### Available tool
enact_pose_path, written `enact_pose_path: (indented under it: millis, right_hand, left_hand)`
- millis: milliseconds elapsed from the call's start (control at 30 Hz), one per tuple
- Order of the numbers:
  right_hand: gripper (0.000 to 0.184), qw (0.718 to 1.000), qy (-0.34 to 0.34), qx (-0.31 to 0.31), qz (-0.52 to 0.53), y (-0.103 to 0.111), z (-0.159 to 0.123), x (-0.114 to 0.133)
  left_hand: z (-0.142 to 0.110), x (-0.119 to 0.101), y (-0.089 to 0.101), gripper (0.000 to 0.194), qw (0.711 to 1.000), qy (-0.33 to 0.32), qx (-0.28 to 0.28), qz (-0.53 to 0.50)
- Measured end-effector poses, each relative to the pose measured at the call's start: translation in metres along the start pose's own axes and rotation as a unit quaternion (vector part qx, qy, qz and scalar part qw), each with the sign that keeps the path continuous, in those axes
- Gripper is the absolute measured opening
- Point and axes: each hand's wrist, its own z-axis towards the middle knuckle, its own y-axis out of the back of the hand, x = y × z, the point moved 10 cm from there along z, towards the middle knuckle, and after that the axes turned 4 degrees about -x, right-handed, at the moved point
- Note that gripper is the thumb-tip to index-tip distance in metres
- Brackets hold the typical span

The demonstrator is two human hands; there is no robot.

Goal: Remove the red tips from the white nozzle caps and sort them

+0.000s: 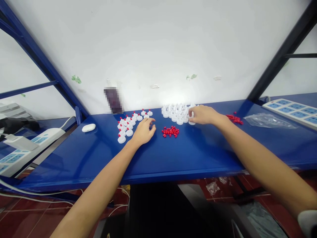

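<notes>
My right hand [204, 114] reaches into a group of plain white spout caps [174, 114] near the wall. Its thumb and fingers close around the spout of one white spout cap [192, 123] at the group's right end. Nothing shows in my left hand [145, 131], which rests low over the table with its fingers apart and slightly curled. Just to its left stand several white spout caps with red tips [129, 132], upright in loose rows. Between my hands lies a small heap of red tip caps [170, 132].
More red pieces [234, 119] lie beyond my right forearm, beside a clear plastic bag [269, 120]. A white case [88, 127] sits at the left of the blue table [99, 162]. Power strips [294, 110] flank both sides. A dark phone-like thing [114, 100], pixelated, leans against the wall.
</notes>
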Motion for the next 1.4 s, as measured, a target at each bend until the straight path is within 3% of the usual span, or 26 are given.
enact_pose_path:
  millis: [200,333,467,700,933,1067,1167,1300,1400]
  right_hand:
    - [0.033,0.997,-0.021,-0.07,0.0,0.012,0.001,0.002]
    - [0.032,0.994,-0.011,-0.108,0.026,0.021,-0.003,0.018]
    - [0.03,0.988,0.016,-0.147,0.051,0.029,-0.009,0.037]
    - [0.029,0.978,0.093,-0.158,0.099,0.026,-0.018,0.068]
    - [0.027,0.962,0.145,-0.187,0.138,0.028,-0.025,0.087]
    - [0.026,0.961,0.152,-0.179,0.144,0.026,-0.027,0.091]
    - [0.025,0.964,0.153,-0.159,0.151,0.022,-0.026,0.094]
    - [0.024,0.962,0.156,-0.15,0.166,0.019,-0.026,0.096]
    - [0.031,0.954,0.155,-0.162,0.197,0.02,-0.027,0.096]
  left_hand:
    - [-0.003,0.003,0.003,0.049,0.999,0.002,-0.018,0.044]
    - [0.003,0.01,0.011,0.055,0.993,0.049,-0.008,0.109]
    - [0.021,0.011,0.025,0.051,0.981,0.06,-0.036,0.181]
    - [0.042,0.037,0.007,0.034,0.97,0.102,-0.022,0.221]
    - [0.035,0.028,0.002,0.025,0.978,0.068,-0.021,0.196]
    - [0.031,0.028,0.008,0.034,0.972,0.103,-0.027,0.212]
    - [0.029,0.037,0.004,0.032,0.967,0.129,0.0,0.221]
    - [0.032,0.036,0.002,0.026,0.983,0.1,-0.015,0.155]
    - [0.035,0.015,0.003,0.02,0.997,0.05,-0.049,-0.021]
